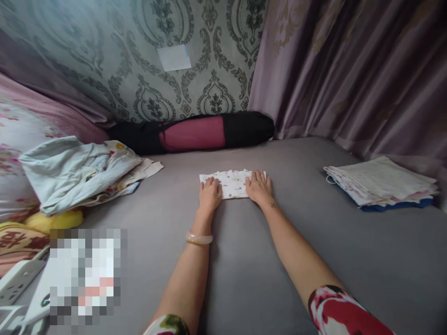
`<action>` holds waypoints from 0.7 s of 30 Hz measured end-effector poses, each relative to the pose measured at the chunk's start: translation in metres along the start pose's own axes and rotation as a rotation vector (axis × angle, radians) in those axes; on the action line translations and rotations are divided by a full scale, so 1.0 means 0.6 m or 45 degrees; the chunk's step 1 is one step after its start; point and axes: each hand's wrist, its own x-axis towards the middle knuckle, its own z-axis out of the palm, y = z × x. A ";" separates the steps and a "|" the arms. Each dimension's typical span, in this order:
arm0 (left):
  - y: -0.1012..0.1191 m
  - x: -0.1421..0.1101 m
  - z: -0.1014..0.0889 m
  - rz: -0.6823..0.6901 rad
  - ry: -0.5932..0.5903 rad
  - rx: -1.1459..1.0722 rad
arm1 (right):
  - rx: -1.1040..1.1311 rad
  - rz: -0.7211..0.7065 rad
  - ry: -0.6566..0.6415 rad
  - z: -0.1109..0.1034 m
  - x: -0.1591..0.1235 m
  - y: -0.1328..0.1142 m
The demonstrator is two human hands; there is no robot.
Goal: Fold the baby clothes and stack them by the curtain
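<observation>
A white cloth (234,185) with small printed figures lies folded into a flat rectangle on the grey sheet (240,246). My left hand (210,193) rests palm down on its left end, fingers pointing away from me. On the right end lies my right hand (259,187), also flat with the fingers stretched out. The middle of the cloth shows between the two hands, and its far edge looks slightly ruffled. Neither hand grips the fabric.
A stack of folded cloths (380,179) sits at the right. Loose pale clothes (80,165) are heaped at the left, above a power strip (21,279) and a blurred-out patch. A black and pink long bag (195,133) lies along the patterned wall, beside curtains (335,70).
</observation>
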 end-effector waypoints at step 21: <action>-0.009 0.010 0.018 -0.149 -0.052 0.077 | -0.025 0.148 0.035 -0.001 0.002 0.024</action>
